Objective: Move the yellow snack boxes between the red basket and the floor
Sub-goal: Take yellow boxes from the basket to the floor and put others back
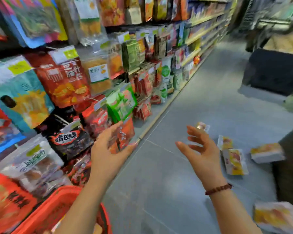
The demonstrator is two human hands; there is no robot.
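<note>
Head view: we hold both hands raised over the grey floor [159,183] of a shop aisle. The left hand [108,149] has its fingers straight and spread, palm turned inward, and holds nothing. The right hand [201,152] has its fingers spread and slightly curved, and also holds nothing. A beaded bracelet [218,189] sits on the right wrist.

The yellow snack boxes lie on the floor, all to the right of the right hand and apart from its fingers:
- the nearest box [235,162] lies flat, just beside the back of the right hand;
- a second box [225,142] lies just beyond it;
- a third box [266,152] lies farther right;
- a fourth box [277,217] lies at the lower right, near the right forearm;
- a fifth box [202,127] shows just past the right fingertips; blur hides whether they touch.

The red basket [46,215] stands at the lower left, under the left forearm, well apart from the boxes. We cannot tell its contents.

Hanging snack bags [66,81] fill the shelving on the left.
</note>
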